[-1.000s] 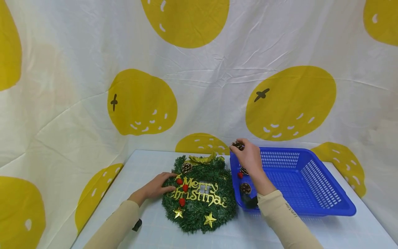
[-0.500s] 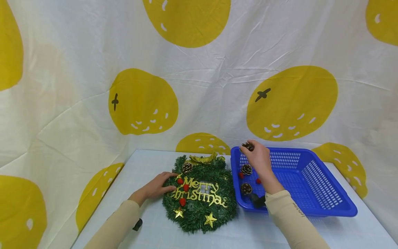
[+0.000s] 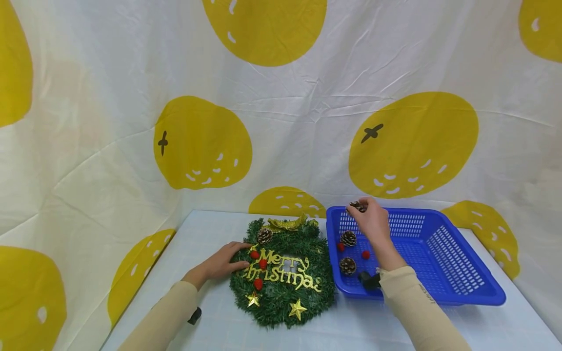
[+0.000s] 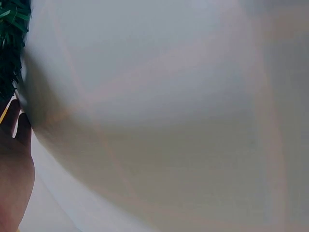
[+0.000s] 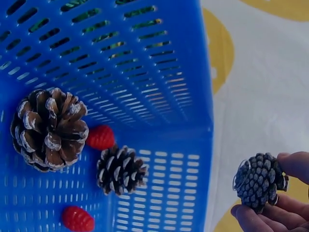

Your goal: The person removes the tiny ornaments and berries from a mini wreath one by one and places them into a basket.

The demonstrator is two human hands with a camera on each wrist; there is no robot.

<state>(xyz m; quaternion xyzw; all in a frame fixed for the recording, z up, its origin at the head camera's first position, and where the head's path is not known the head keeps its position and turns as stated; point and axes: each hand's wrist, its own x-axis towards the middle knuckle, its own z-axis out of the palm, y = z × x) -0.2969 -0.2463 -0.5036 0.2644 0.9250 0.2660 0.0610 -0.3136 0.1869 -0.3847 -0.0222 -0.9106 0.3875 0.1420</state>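
Note:
Over the back left part of a blue basket (image 3: 443,298), my right hand (image 3: 373,222) pinches a pine cone (image 5: 260,180) between thumb and fingers; a thin wire loop shows on the cone in the right wrist view. My left hand (image 3: 221,262) rests at the left edge of a green wreath (image 3: 281,312), its fingers fairly straight and touching it. The wreath carries gold "Merry Christmas" lettering (image 3: 281,275), several red berries, gold stars (image 3: 297,309), a pine cone (image 3: 265,236) and a gold bow (image 3: 287,224). In the left wrist view only part of that hand shows.
Inside the basket lie two pine cones (image 5: 49,129) and two red berries (image 5: 78,219), near its left wall. The white table (image 3: 210,331) meets a hanging cloth (image 3: 298,146) with yellow fruit prints at the back. A black strap piece (image 3: 194,316) shows by the left forearm.
My right hand has moved right with the pine cone, from above the basket's left rim to over its inside. A berry it covered now shows. My left hand stays put.

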